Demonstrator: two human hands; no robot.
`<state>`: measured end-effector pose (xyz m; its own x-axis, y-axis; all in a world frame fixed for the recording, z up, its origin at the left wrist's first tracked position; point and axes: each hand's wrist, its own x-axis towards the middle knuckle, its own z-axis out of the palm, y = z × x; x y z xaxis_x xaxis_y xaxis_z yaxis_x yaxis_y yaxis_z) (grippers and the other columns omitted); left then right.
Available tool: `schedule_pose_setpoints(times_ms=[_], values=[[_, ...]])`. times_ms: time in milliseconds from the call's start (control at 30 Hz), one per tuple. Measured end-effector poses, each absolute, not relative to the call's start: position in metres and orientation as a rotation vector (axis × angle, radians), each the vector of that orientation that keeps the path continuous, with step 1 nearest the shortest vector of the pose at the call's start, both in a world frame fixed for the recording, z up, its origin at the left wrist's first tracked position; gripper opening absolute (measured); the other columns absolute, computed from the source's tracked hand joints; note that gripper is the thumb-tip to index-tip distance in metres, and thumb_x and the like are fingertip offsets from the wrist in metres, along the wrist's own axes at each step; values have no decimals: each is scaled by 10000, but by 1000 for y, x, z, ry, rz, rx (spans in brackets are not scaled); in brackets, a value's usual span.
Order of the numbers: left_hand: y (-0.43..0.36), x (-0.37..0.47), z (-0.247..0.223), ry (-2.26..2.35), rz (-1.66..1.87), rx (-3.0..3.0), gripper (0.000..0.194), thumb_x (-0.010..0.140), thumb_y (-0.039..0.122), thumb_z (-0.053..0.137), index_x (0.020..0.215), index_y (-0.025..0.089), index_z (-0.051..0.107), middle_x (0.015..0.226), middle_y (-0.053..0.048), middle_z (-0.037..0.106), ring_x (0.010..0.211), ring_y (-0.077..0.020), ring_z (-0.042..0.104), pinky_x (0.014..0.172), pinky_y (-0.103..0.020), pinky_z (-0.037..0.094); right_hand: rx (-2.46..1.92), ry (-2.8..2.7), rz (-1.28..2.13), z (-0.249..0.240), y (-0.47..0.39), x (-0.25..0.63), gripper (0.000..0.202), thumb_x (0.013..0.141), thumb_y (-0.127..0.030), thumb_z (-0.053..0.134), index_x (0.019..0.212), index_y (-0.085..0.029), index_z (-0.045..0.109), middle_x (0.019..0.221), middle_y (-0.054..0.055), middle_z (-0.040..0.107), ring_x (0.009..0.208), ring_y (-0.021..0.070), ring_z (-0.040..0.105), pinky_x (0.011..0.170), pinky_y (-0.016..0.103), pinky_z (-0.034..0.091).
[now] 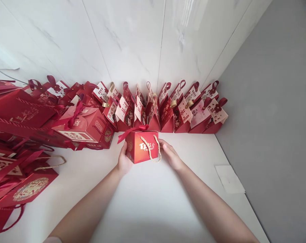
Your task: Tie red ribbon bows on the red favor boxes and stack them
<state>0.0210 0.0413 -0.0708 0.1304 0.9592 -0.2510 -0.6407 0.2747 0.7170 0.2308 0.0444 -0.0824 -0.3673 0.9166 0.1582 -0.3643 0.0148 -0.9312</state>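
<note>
The red gift box (146,147), in front of the small packets (167,116), sits between both hands (124,161) (170,154) — likely light, crushable card, best held by its stiff lower sides.

glossy card box (146,146), twisted cord handle (153,154), satiny ribbon (134,131)

Boxes (167,116) (two rows) on the table (148,206), before the wall (132,37).
</note>
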Motion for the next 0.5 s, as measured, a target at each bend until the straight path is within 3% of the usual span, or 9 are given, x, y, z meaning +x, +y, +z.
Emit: schedule_pose_setpoints(times_ms=[133,233,300,400,500], values=[[40,27,-61,676,1100,523,436,888,472,583,1177,152,651,1175,-97,703,1251,-317,557,1063,-442,430,-643,-1359,1533,-75,41,232,564,929,-562,525,1424,-304,452,1503,25,438,1409,252,360,1163,391,280],[41,30,-59,703,1144,582,292,837,331,691,1073,159,674,1079,-80,730,1131,-288,638,986,-393,482,-588,-1313,1541,-73,39,233,634,913,-601,522,1459,-309,386,1504,39,430,1408,256,361,1148,405,312],[42,30,-61,745,1199,593,308,806,281,730,1088,176,661,1077,-64,728,1057,-258,671,927,-361,507,-575,-1285,1544,-74,40,233,639,910,-584,542,1456,-294,380,1476,60,462,1382,260,399,1128,420,340],[41,28,-63,743,1199,596,449,819,437,700,1191,195,628,1175,-76,697,1096,-263,650,933,-379,503,-605,-1282,1542,-75,42,231,608,911,-512,591,1438,-279,396,1437,78,499,1334,251,454,1123,426,343],[40,25,-65,665,1120,730,710,706,624,723,1251,183,613,1270,-121,649,1185,-330,591,973,-444,481,-615,-1314,1537,-75,43,229,580,908,-460,621,1419,-279,416,1417,79,514,1288,243,494,1117,426,349]])
